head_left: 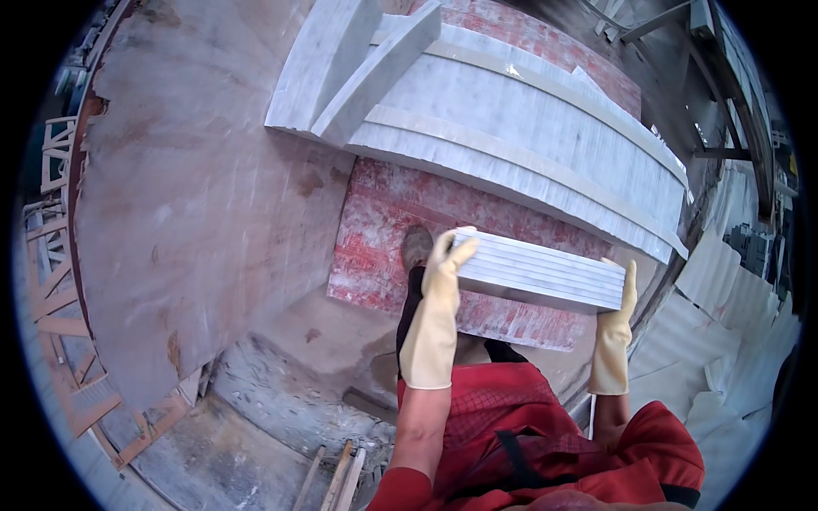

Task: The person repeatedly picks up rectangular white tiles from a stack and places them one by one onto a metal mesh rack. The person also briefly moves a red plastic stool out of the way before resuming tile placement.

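Observation:
Between my two gloved hands I carry a stack of several thin grey-white stone strips (541, 268), apparently marble. My left hand (445, 266), in a cream rubber glove, grips the left end with the thumb over the top edge. At the opposite end my right hand (622, 300), gloved alike, is closed against the short side, with its fingers partly hidden. The strips are held in front of my body, above a red-stained board (375, 243). Beyond them lies a large stack of pale stone slabs (511, 111) with narrow strips across it.
Two thick stone pieces (375, 77) lean at the left end of the slab stack. A broad dusty brown surface (204, 187) rises at left. Wooden frames (64, 298) stand past it. Pale sheeting (690, 341) lies at right; wooden sticks (336, 477) are near the lower edge.

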`<action>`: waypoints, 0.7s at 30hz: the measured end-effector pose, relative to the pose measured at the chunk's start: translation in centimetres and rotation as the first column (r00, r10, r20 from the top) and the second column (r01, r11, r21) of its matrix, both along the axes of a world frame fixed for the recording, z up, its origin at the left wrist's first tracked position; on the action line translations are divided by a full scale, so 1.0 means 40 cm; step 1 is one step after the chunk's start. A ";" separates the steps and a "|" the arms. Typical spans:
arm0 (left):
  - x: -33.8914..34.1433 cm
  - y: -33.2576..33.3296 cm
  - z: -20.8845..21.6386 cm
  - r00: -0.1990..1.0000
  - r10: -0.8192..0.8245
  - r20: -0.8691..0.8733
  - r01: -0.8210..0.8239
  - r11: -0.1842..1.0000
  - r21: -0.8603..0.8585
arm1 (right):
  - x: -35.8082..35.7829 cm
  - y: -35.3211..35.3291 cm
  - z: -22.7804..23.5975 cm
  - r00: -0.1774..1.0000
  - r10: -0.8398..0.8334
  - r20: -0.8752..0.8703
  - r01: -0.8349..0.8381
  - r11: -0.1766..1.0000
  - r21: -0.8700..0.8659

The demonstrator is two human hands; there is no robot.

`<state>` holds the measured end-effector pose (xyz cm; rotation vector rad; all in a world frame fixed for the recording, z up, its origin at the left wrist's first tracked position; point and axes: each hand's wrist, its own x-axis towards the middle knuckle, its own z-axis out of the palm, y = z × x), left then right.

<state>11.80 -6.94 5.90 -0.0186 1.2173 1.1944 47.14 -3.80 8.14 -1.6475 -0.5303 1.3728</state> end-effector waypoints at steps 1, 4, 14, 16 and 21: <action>0.038 -0.015 -0.015 0.999 -0.014 0.052 0.016 0.999 -0.043 | 0.047 -0.032 0.003 0.999 -0.042 -0.005 0.042 0.998 -0.036; 0.145 -0.055 0.028 0.993 -0.097 0.069 0.108 0.977 -0.183 | 0.156 -0.132 0.033 0.990 -0.142 0.023 0.144 0.983 -0.110; 0.352 -0.402 0.149 0.996 -0.021 0.087 0.053 0.926 -0.374 | 0.289 -0.376 0.255 0.995 0.009 0.099 0.032 0.913 -0.406; 0.361 -0.461 0.211 0.997 0.017 0.076 0.014 0.920 -0.392 | 0.280 -0.405 0.318 0.996 0.030 0.080 0.005 0.917 -0.399; 0.427 -0.620 0.385 0.997 0.067 -0.045 -0.079 0.917 -0.391 | 0.382 -0.505 0.399 0.995 0.080 -0.066 -0.099 0.926 -0.365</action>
